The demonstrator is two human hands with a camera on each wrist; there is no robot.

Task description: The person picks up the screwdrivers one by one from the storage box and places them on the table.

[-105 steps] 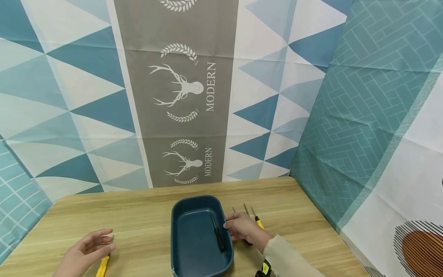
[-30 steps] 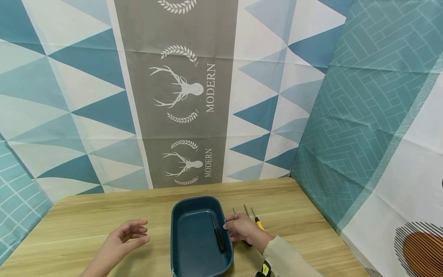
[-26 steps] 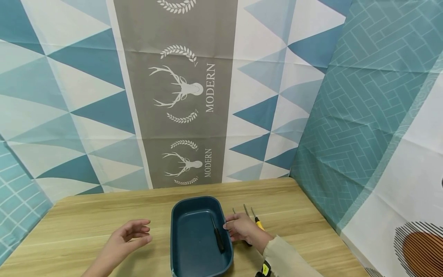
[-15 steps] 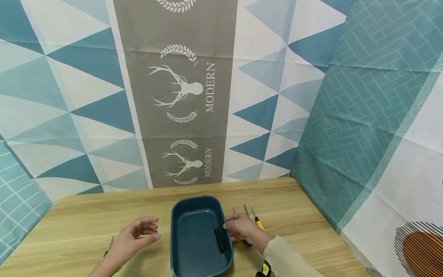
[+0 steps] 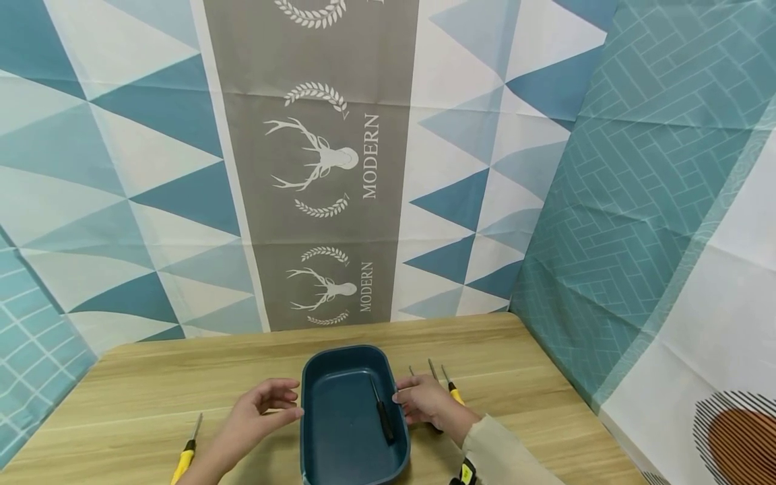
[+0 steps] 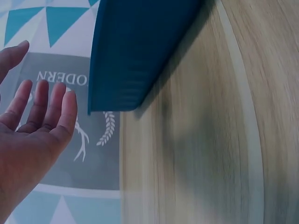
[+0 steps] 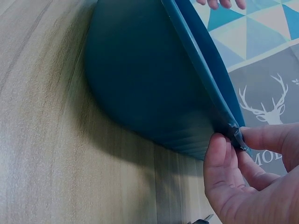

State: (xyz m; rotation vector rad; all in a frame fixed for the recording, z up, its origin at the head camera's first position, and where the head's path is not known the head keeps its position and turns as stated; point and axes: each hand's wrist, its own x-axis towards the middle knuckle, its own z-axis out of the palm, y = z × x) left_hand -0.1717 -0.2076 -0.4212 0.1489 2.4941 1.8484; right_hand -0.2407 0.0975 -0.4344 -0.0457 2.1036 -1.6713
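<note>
A dark blue rectangular bin [image 5: 351,465] stands on the wooden table, with a black-handled screwdriver [image 5: 383,419] lying inside along its right side. My right hand [image 5: 427,401] pinches the bin's right rim, the thumb over the inner side and the fingers against the outer wall, as the right wrist view shows. Close to the left rim is my left hand [image 5: 257,417], its fingers loosely bent and holding nothing. In the left wrist view a gap shows between that hand [image 6: 39,126] and the bin wall [image 6: 126,60]. Behind my left wrist lies a yellow-handled screwdriver [image 5: 186,453].
Right of the bin lie several tools, among them a yellow-and-black screwdriver [image 5: 451,387], partly hidden by my right hand. A black and yellow object [image 5: 465,471] sits by my right sleeve. Patterned cloth [image 5: 327,202] hangs behind the table [image 5: 254,360].
My left hand has moved right, from beside the yellow-handled screwdriver to near the bin's left rim, uncovering that screwdriver. The right hand keeps its hold on the bin, which has stayed in place.
</note>
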